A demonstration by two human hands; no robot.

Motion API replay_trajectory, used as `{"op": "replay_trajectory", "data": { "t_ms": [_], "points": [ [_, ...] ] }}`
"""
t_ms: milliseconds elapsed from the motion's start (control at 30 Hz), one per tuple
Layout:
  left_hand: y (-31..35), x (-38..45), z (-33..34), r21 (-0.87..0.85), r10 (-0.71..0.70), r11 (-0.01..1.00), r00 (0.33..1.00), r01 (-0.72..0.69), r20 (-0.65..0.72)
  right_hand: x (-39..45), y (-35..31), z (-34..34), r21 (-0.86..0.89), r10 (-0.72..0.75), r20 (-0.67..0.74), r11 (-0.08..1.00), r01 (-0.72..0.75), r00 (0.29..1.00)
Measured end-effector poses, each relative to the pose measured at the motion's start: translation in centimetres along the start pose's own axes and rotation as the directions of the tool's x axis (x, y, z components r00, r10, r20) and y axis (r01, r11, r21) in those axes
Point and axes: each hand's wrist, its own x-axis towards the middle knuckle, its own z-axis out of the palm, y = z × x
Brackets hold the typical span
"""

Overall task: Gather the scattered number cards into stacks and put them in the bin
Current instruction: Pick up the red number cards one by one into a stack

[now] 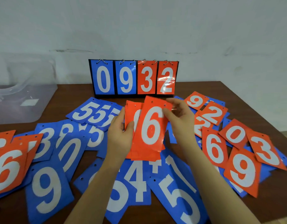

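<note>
Lying scattered across the near worktop (pixel 236 88) are blue and red number cards (pixel 47 188). Above them, left hand (pixel 119 135) grips a red stack (pixel 146 131); right hand (pixel 180 117) pinches its top card. Beyond stand a scoreboard (pixel 134 78) and, far left, the clear bin (pixel 23 97).

Brown wooden table (pixel 236 89) under scattered number cards (pixel 47 189), scoreboard (pixel 133 78), clear bin (pixel 18 101).

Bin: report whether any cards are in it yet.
No cards visible in it. The clear bin at the table's far left shows only a small white label through its wall; red and blue cards lie outside on the table.
</note>
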Motion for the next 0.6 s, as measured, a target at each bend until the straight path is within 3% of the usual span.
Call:
{"op": "replay_trajectory", "data": {
  "t_ms": [167, 267, 400, 500, 600],
  "points": [
    [0.2, 0.0, 1.1, -0.048, -0.042, 0.998, 0.999, 0.044, 0.035, -0.6, 1.2, 1.1, -0.084, 0.046, 0.067, 0.996, -0.041, 0.997],
    [-0.2, 0.3, 1.6, -0.033, -0.067, 0.997, 0.997, 0.068, 0.046, 0.2, 1.8, 1.1, -0.175, -0.008, 0.057, 0.984, 0.018, 0.998],
    [-0.9, 1.5, 2.0, -0.028, -0.061, 0.998, 0.998, 0.062, 0.031, 4.0, 4.2, -0.7, -0.303, 0.026, -0.119, 0.951, -0.062, 0.993],
    [-1.5, 2.9, 2.4, 0.014, -0.058, 0.998, 0.998, 0.057, 0.027, 6.9, 6.7, -2.8, -0.577, 0.167, -0.218, 0.773, -0.266, 0.961],
    [-2.1, 3.9, 3.1, 0.026, -0.071, 0.997, 0.997, 0.070, 0.030, 7.9, 7.8, -2.9, -0.697, 0.273, -0.290, 0.597, -0.398, 0.917]
  ]
}}
